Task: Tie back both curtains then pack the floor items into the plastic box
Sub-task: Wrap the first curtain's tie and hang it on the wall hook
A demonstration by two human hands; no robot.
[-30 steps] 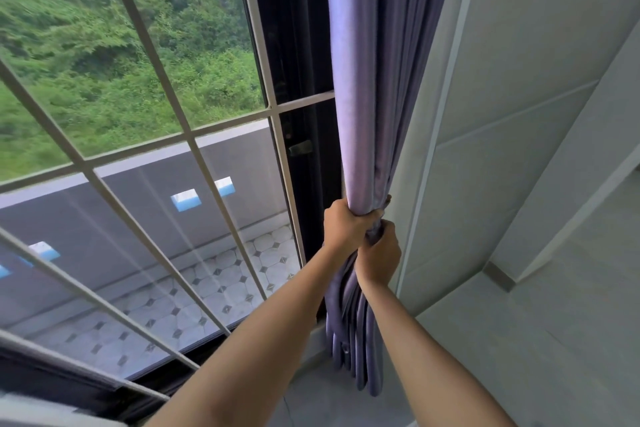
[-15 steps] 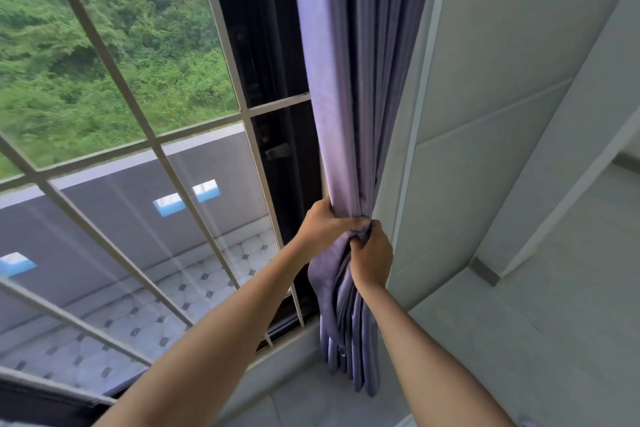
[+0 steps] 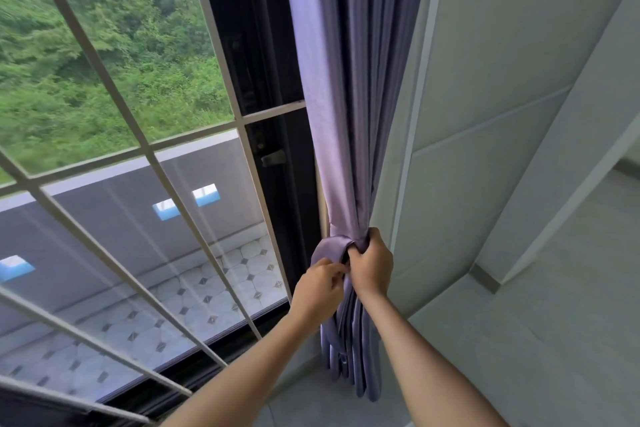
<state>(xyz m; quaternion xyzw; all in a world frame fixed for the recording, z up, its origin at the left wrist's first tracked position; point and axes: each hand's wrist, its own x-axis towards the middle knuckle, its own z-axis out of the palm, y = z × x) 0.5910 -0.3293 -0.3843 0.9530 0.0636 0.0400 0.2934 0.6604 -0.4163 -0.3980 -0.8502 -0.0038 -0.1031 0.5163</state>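
A purple curtain [image 3: 341,114] hangs gathered into a bunch between the dark window frame and the pale wall. A band of the same purple cloth [image 3: 332,246] wraps round the bunch at waist height. My right hand [image 3: 372,267] grips the gathered curtain at the band, fingers curled round it. Just below and to the left, my left hand [image 3: 320,289] pinches the purple cloth with its fingertips. The curtain's lower folds [image 3: 349,364] hang down to the floor between my forearms. No plastic box or floor items are in view.
A large window with pale bars [image 3: 138,149] fills the left side, a tiled balcony and green trees beyond it. The dark sliding frame [image 3: 256,80] stands beside the curtain. A pale panelled wall [image 3: 485,114] rises on the right, grey floor [image 3: 519,340] below it.
My left hand has dropped from the top of the bunch to below the band and now pinches the cloth. A wrapped band shows round the curtain. The view shifted slightly right.
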